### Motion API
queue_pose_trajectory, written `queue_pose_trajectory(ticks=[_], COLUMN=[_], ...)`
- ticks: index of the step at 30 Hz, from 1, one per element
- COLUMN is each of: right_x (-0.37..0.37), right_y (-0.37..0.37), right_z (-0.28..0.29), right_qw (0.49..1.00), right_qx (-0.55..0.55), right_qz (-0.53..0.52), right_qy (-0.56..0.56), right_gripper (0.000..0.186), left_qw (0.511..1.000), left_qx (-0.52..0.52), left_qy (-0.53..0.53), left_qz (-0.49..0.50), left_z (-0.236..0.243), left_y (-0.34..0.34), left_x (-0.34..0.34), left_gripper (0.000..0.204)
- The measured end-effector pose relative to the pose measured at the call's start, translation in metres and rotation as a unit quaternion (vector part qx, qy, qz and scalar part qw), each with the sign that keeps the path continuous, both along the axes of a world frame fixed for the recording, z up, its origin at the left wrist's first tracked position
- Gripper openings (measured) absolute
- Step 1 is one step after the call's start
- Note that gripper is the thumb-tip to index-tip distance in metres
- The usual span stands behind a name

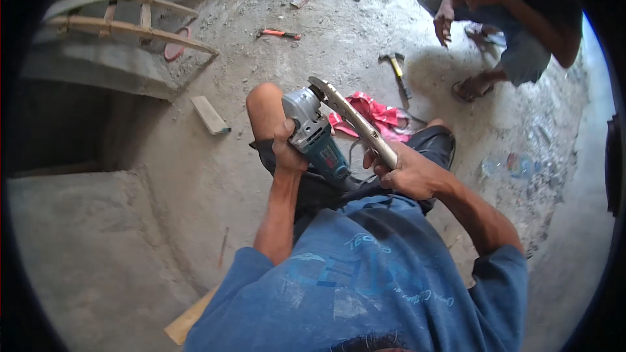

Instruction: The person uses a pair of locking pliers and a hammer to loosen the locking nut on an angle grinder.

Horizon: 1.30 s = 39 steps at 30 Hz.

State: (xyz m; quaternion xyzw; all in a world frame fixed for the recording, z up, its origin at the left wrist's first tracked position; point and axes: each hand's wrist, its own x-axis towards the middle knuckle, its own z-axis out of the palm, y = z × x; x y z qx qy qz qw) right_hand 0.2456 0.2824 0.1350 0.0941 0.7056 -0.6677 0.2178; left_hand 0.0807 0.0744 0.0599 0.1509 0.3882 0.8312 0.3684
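My left hand (pixel 287 146) grips an angle grinder (pixel 316 140) with a silver head and teal body, held over my lap. My right hand (pixel 404 173) is closed around one end of a long, flat metal bar (pixel 355 117), whose far end lies at the grinder's spindle; whether they touch is unclear. A dark cord hangs from the grinder between my legs. A red-and-white cloth (pixel 375 104) lies on the floor just beyond my hands.
A crouching co-worker (pixel 518 32) is at upper right. On the dusty floor lie an orange-handled hammer (pixel 280 34), a yellow-handled hammer (pixel 398 75), a board (pixel 208 114) and clear plastic bottles (pixel 521 166). A wooden ladder (pixel 143 32) rests at upper left, above a dark opening (pixel 65 124).
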Motion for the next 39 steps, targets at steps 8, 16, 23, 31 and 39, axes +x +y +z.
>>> queue_pose_trajectory(ticks=[8,16,23,31,39], right_x=[-0.041,-0.056,-0.06,-0.066,-0.066], right_y=[0.005,0.006,0.001,-0.01,0.001], right_z=[-0.031,-0.038,-0.036,-0.026,-0.023], right_qw=[0.999,0.991,0.994,0.985,0.967], right_qx=[-0.013,0.106,0.05,0.097,0.161], right_qz=[-0.008,0.022,0.011,-0.058,-0.004], right_qy=[-0.032,-0.077,-0.101,-0.132,-0.199], right_gripper=[0.03,0.023,0.025,0.015,0.038], left_qw=[0.999,0.997,0.998,0.999,1.0], left_qx=[0.018,0.04,0.04,0.014,-0.003], left_qy=[-0.037,-0.055,-0.038,-0.009,-0.008], left_qz=[0.008,0.023,0.031,0.038,0.024], left_z=[-0.038,-0.064,-0.061,-0.061,-0.057], left_y=[0.008,0.011,0.009,0.01,0.011], left_x=[-0.037,-0.041,-0.042,-0.042,-0.034], left_gripper=[0.052,0.041,0.036,0.032,0.042])
